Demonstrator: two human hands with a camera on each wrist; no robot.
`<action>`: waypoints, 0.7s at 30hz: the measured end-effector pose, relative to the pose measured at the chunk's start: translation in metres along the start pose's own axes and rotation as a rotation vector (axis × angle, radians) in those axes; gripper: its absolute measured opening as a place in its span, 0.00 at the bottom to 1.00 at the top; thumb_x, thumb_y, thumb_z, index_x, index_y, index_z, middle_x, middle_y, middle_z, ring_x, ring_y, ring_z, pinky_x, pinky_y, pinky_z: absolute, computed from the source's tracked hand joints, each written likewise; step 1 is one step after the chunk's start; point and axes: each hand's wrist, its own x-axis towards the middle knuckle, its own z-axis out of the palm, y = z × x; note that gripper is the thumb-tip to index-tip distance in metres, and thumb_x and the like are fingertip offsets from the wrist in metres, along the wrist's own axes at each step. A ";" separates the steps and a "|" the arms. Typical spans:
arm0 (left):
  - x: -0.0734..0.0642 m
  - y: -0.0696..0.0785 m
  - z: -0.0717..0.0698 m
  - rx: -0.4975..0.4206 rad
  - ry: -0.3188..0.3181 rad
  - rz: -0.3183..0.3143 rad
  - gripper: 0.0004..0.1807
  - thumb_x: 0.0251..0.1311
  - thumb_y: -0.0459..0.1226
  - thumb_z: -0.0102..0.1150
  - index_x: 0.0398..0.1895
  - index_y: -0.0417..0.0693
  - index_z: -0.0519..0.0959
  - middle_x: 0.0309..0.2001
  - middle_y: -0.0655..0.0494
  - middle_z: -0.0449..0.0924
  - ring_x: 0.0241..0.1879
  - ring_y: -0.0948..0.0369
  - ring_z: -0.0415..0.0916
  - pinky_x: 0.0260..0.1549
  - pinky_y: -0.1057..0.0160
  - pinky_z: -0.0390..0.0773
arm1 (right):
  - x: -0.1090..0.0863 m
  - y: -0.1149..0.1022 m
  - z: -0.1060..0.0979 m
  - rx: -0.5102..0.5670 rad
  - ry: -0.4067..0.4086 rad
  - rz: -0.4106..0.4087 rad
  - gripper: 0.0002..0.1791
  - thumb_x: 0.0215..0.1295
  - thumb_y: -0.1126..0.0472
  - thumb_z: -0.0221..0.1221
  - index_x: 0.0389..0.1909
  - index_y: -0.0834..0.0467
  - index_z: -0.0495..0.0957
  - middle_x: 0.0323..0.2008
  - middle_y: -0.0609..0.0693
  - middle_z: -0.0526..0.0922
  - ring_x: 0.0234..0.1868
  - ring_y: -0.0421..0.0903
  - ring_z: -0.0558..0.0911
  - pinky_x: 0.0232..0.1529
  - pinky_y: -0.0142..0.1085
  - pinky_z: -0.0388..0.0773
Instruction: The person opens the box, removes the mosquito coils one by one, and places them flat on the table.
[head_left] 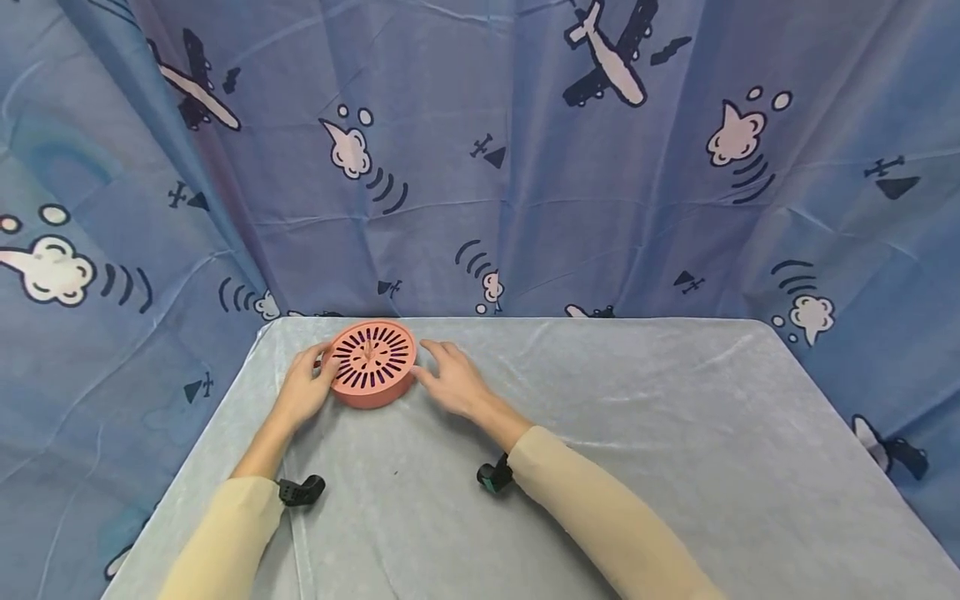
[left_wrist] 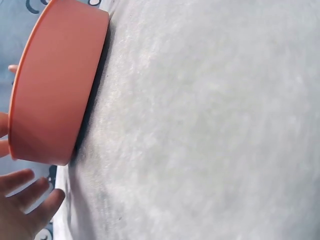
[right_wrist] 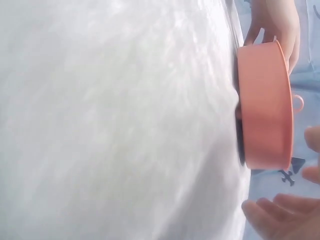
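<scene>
A round coral-pink mosquito coil holder (head_left: 375, 398), with radial slots in its lid, sits near the table's far left edge. A small loop (right_wrist: 298, 103) rises from its lid in the right wrist view. My left hand (head_left: 306, 385) is at its left side, thumb by the lid's rim; in the left wrist view its fingers (left_wrist: 47, 206) are spread and fairly straight. To the right of the holder, my right hand (head_left: 453, 379) has its fingers extended and apart from the wall, as the right wrist view shows a gap between fingertips (right_wrist: 252, 210) and holder.
A pale grey cloth covers the table (head_left: 637, 433). Behind and to the left hangs a blue curtain (head_left: 450, 208) printed with planes and clouds. A dark wrist camera (head_left: 302, 491) is on the left wrist, another (head_left: 495, 475) on the right.
</scene>
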 end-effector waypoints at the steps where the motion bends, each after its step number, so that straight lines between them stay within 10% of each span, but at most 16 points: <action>1: 0.001 0.000 0.001 -0.016 -0.006 -0.006 0.28 0.78 0.42 0.47 0.73 0.32 0.64 0.68 0.29 0.63 0.65 0.36 0.65 0.66 0.40 0.63 | 0.002 -0.001 0.002 0.022 0.001 0.004 0.33 0.76 0.44 0.53 0.75 0.54 0.65 0.71 0.57 0.69 0.71 0.56 0.68 0.71 0.50 0.63; 12: 0.002 0.003 0.005 -0.133 -0.073 -0.119 0.28 0.77 0.39 0.47 0.76 0.37 0.61 0.75 0.35 0.58 0.75 0.40 0.54 0.73 0.43 0.53 | 0.013 -0.008 0.020 0.178 -0.010 0.021 0.30 0.74 0.51 0.57 0.72 0.57 0.68 0.59 0.57 0.78 0.56 0.52 0.77 0.58 0.47 0.74; 21: 0.008 0.010 0.006 -0.154 -0.065 -0.206 0.28 0.76 0.37 0.47 0.76 0.40 0.62 0.76 0.36 0.57 0.76 0.42 0.52 0.73 0.44 0.54 | 0.016 -0.015 0.029 0.282 -0.015 0.068 0.29 0.76 0.53 0.56 0.73 0.59 0.67 0.71 0.56 0.71 0.72 0.52 0.67 0.72 0.44 0.62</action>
